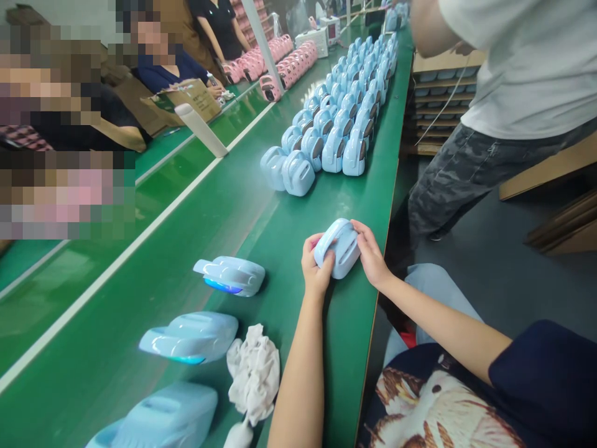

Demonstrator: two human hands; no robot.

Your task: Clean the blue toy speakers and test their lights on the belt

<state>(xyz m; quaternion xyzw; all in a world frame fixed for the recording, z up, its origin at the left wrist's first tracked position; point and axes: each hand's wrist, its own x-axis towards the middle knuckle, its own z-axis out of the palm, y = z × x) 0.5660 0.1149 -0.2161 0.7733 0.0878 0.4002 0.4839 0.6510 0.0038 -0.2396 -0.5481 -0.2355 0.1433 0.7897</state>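
Observation:
My left hand (317, 264) and my right hand (370, 255) grip a pale blue plastic device (338, 249) from both sides, just above the green bench top (284, 249). Its rounded shell has a looped handle-like top. To the left, several similar devices lie on their sides, including one glowing blue at its lower edge (232, 275) and another (191, 336). A crumpled white cloth (254, 373) lies next to my left forearm. Farther along the bench stand rows of pale blue devices (336, 118).
A co-worker in a white shirt and camouflage trousers (485, 124) stands beyond the bench's right edge, near stacked shelves (443, 99). Pink devices (280, 71) line a parallel bench, where seated people work. A white tube (200, 129) stands on the divider.

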